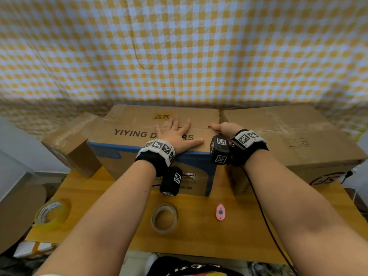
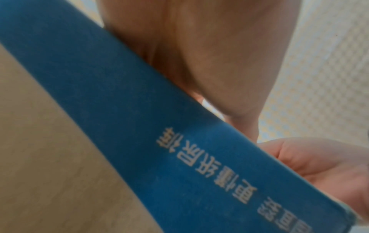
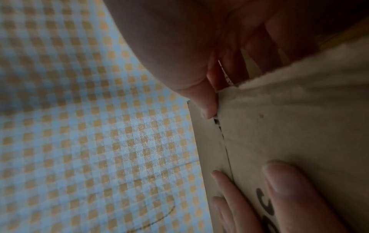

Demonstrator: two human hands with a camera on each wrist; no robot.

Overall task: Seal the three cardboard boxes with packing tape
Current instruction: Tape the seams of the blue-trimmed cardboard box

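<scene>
Three cardboard boxes stand in a row: a small box (image 1: 73, 140) on the left, a middle box (image 1: 129, 134) printed YIYING with a blue band (image 2: 139, 126), and a large right box (image 1: 294, 136). My left hand (image 1: 177, 130) lies flat with spread fingers (image 3: 289, 186) on the middle box's top, across its centre seam (image 3: 226, 149). My right hand (image 1: 221, 127) is at the seam's right end: its thumb (image 3: 207, 107) presses on top, and its fingers run straight down the side into the gap between boxes. No tape is in either hand.
On the wooden table (image 1: 249, 226) in front of the boxes lie a clear tape roll (image 1: 164, 219), a yellowish tape roll (image 1: 51, 214) at the left corner and a pink cutter (image 1: 220, 212). A checked cloth (image 1: 179, 56) hangs behind. A black cable (image 1: 264, 216) trails from my right wrist.
</scene>
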